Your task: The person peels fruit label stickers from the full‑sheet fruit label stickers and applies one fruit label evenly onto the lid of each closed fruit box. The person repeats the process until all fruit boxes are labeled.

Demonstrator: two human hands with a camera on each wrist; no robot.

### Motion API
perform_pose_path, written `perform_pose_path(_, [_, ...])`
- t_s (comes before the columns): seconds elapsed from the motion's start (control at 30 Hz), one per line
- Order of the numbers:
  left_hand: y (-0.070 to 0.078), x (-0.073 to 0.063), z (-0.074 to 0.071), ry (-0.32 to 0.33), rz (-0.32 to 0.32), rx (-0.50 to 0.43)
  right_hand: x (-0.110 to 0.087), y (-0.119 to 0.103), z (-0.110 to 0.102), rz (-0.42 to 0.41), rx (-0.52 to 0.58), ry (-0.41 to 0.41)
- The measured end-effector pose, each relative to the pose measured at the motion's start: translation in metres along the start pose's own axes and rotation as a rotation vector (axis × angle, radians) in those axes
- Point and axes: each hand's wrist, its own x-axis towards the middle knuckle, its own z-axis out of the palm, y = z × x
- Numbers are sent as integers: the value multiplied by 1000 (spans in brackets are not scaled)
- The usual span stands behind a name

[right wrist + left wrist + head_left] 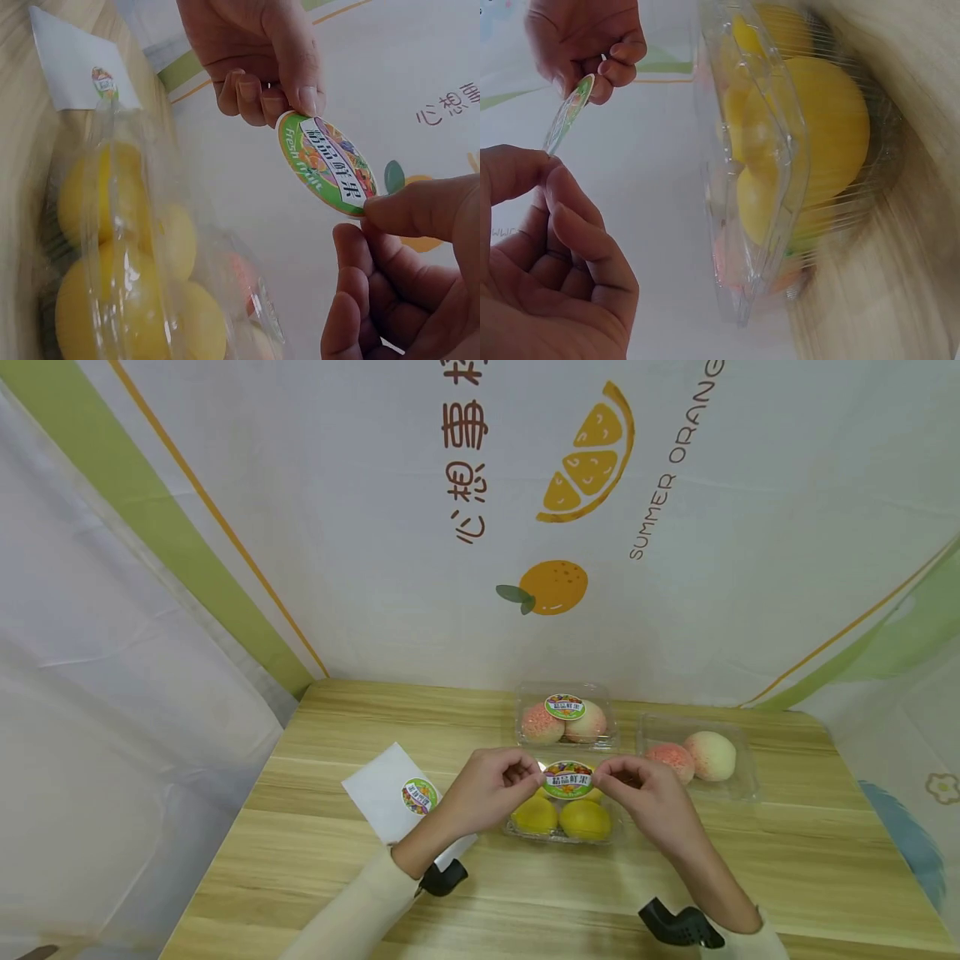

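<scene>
An oval fruit sticker (327, 163) is stretched between both hands, each pinching one end with thumb and fingertips. My left hand (491, 789) grips its left end and my right hand (648, 793) its right end. In the head view the sticker overlaps a clear plastic box (558, 837) of yellow fruit (586, 820). Both wrist views show a gap between the sticker and the lid. Printed on its face is "Fresh fruit" in the right wrist view. Part of the yellow fruit is hidden behind the hands and sticker.
Behind stands a clear box of two peaches (543, 724) with an oval sticker (565, 707) on its lid. Another clear box (738, 781), to the right, holds two peaches. A white sheet (386, 785) with one oval sticker (419, 796) lies left, partly under the left forearm.
</scene>
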Motion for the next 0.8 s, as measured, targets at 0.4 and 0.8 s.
perform_pose_path(0.4, [-6,8,7,-24,-89,78,11,14,2,15,-81,-29])
perform_pose_path(0.8, [-16,14,13,-15,-131,194,18,25,9,-33,-196,-11])
